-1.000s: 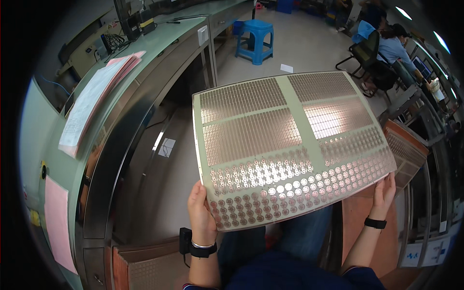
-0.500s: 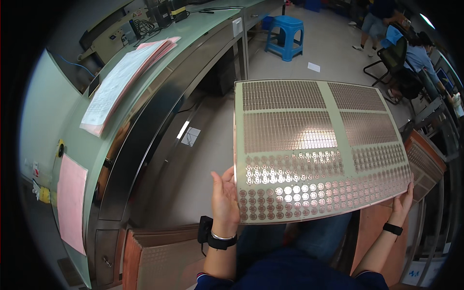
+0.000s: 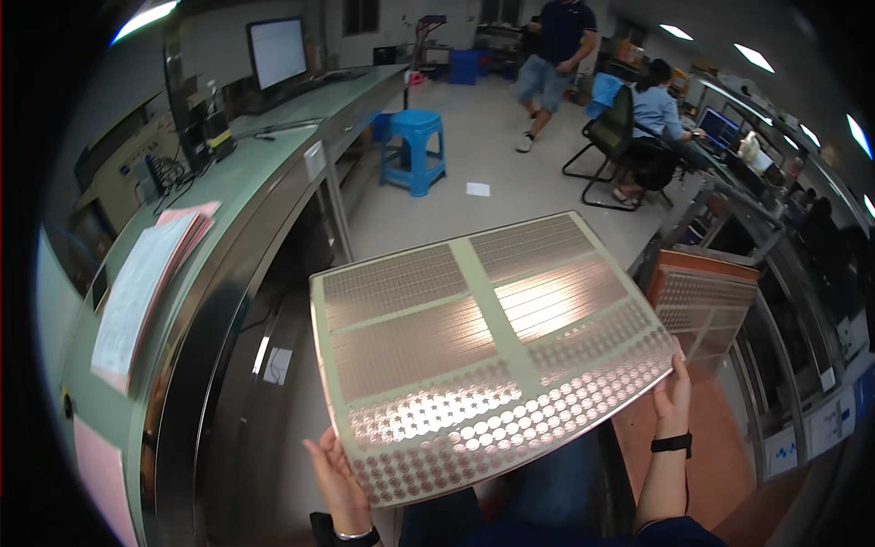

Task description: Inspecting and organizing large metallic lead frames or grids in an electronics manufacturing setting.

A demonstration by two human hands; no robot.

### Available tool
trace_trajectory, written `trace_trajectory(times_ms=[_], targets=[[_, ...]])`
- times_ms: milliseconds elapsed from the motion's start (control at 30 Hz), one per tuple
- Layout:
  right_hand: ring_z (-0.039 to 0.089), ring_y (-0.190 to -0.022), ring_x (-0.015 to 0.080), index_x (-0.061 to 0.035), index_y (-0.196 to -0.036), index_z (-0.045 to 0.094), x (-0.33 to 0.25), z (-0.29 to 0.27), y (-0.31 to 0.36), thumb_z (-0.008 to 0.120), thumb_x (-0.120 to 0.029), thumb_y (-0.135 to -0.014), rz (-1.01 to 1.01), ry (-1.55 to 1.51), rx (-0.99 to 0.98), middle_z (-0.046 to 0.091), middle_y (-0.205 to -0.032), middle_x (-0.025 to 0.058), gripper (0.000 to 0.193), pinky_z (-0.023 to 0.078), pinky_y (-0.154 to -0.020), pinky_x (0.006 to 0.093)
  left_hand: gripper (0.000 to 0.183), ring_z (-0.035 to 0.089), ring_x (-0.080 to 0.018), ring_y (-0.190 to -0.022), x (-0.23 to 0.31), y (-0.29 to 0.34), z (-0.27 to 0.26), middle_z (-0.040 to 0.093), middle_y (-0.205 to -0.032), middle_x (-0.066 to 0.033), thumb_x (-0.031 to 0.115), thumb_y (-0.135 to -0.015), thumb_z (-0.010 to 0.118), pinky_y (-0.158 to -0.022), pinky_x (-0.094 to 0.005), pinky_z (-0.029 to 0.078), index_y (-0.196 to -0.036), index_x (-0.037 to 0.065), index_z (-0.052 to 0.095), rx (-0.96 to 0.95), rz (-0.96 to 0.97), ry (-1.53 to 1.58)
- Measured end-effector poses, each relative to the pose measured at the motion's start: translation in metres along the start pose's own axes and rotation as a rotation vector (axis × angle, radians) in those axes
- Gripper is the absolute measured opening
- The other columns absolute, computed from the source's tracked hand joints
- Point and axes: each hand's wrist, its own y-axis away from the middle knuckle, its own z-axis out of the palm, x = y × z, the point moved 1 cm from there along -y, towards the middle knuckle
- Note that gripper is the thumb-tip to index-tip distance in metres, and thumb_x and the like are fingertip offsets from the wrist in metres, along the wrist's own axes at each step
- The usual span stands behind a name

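Room: workshop sort of place, grey floor [image 3: 497, 132], a long green-topped bench [image 3: 239, 173] down the left, and a blue stool [image 3: 417, 137] out past it.
Left fingers: grasping the panel [image 3: 497, 360] around its near left corner; the thumb side sticks up just outside the edge, and the rest tuck underneath where I can't see them.
Right fingers: hooked onto the near right corner, tips partly hidden by the edge.
Left hand [image 3: 340, 481]: low in the view, palm turned in towards the panel, metal bangle [image 3: 355, 532] at the wrist.
Right hand [image 3: 674, 394]: higher up than the left one, forearm rising from the lower edge, black wristband [image 3: 672, 444] on it.
Panel: held up between both hands over the lap, patterned face showing, its right side higher in view. Thin, flat, rectangular, pinkish copper shine on pale green. Blocks of tiny rectangles fill the far part, split by a green strip; rows of small round shapes run along the near part. Serious glare on it.
Right side: similar patterned panels [image 3: 702, 296] leaning just beyond the right hand.
Bench stuff: pink and white papers [image 3: 150, 296] lying on top.
People: one standing [image 3: 551, 68], one seated [image 3: 652, 111], both well apart from the panel.
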Motion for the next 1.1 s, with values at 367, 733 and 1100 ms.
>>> trace_trajectory(times_ms=[367,733,1100], targets=[[0.052,-0.113,0.0242,0.0061,-0.130,0.038,-0.043,0.039,0.034,0.036,-0.033,-0.099,-0.006,-0.077,-0.140,0.049,-0.128,0.0180,0.050,0.046,-0.093,0.0368,0.042,0.061,-0.0135,-0.081,-0.002,-0.006,0.012,0.062,-0.092,-0.0100,0.034,-0.100,0.035,-0.070,-0.0288,0.048,-0.101,-0.004,0.053,0.078,0.229,-0.401],[0.053,-0.113,0.0250,0.0063,-0.132,0.037,-0.055,0.046,0.051,0.034,-0.033,-0.099,-0.008,-0.109,-0.205,0.050,-0.127,0.0183,0.052,0.045,-0.094,0.0385,0.037,0.056,-0.0239,-0.094,0.006,0.009,0.018,0.060,-0.108,-0.0142,0.024,-0.095,0.045,-0.081,-0.0349,0.044,-0.112,-0.007,0.055,0.155,0.261,-0.575],[0.064,-0.084,0.0162,0.0036,-0.132,0.040,-0.073,0.035,0.048,0.045,-0.030,-0.096,0.102,0.235,-0.374,0.066,-0.095,0.0111,0.049,0.051,-0.074,0.0279,0.038,0.054,-0.0204,-0.085,0.020,0.003,0.005,0.060,-0.101,-0.0129,0.030,-0.096,0.046,-0.076,-0.0348,0.044,-0.106,-0.005,0.057,0.286,0.221,-0.661]])
